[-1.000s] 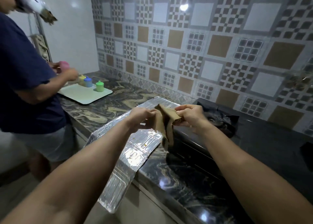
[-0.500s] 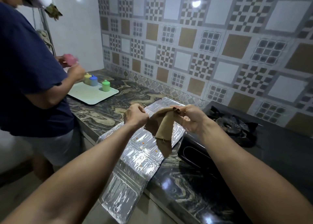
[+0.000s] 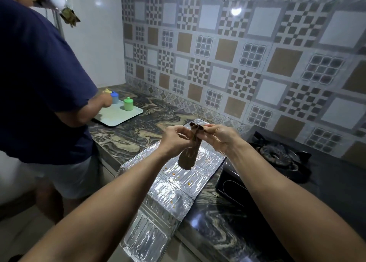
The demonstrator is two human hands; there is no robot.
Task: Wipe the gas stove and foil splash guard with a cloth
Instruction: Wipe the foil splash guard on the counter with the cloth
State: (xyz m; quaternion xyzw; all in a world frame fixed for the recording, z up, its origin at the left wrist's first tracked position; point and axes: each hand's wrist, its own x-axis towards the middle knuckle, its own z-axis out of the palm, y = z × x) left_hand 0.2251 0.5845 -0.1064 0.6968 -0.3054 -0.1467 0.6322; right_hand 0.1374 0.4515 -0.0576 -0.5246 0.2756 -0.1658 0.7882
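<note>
Both hands up: left hand [image 3: 174, 137] and right hand [image 3: 219, 136] pinch my brown cloth [image 3: 190, 152] at its top, hanging above the foil splash guard [image 3: 168, 192] lying flat on the bench [image 3: 138, 135], gas stove [image 3: 277, 162] just right.

Marbled stone countertop [image 3: 138, 131] carries pale tray [image 3: 118, 117], flattened foil splash guard [image 3: 164, 194] overhanging front edge, black gas stove [image 3: 277, 162].
</note>
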